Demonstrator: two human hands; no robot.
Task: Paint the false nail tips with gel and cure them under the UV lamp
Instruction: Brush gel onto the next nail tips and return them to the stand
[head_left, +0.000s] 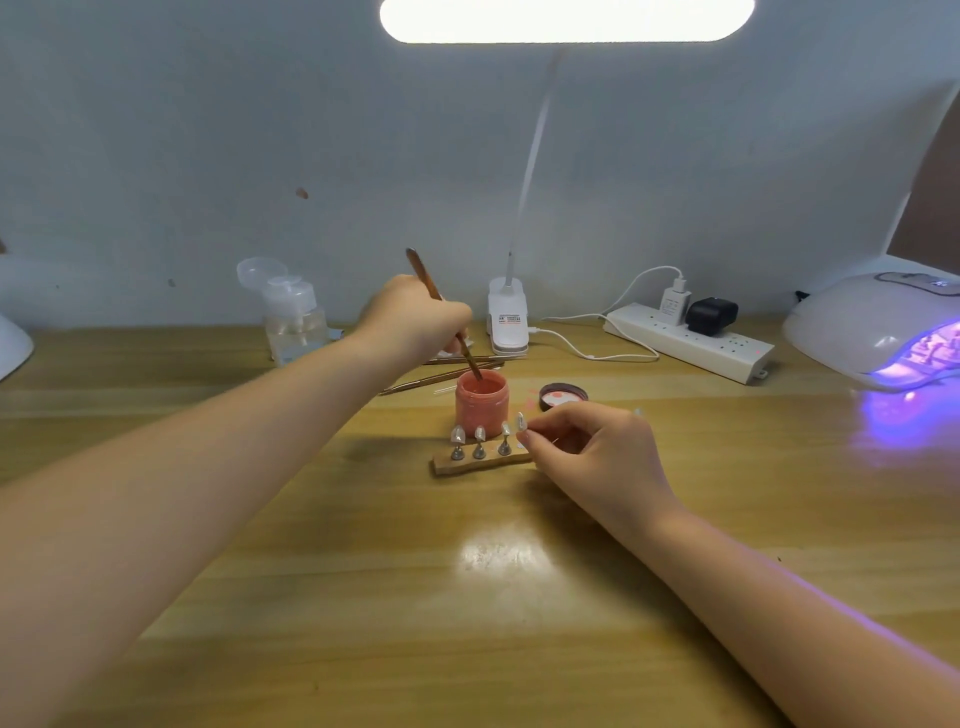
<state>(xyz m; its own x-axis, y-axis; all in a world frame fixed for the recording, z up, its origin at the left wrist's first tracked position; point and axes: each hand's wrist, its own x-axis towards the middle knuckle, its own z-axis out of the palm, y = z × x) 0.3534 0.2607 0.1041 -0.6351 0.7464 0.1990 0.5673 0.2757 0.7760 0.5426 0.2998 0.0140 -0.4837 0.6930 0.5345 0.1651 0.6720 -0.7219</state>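
Observation:
My left hand (415, 317) grips a brown brush (422, 270), whose tip dips into an open pink gel jar (480, 408) at the table's middle. In front of the jar a small wooden strip (467, 464) carries several clear nail tips (479, 434) on metal stands. My right hand (587, 447) pinches the rightmost stand with its nail tip (520, 421) at the strip's right end. The jar's lid (563, 395) lies upside down just behind my right hand. The white UV lamp (872, 327) glows purple at the far right.
A clear pump bottle (293, 317) stands back left. A clip desk lamp base (508, 319) and a white power strip (691, 343) with plugs and cables sit along the wall. Two thin tools (441, 376) lie behind the jar. A white object (13, 345) sits at the left edge.

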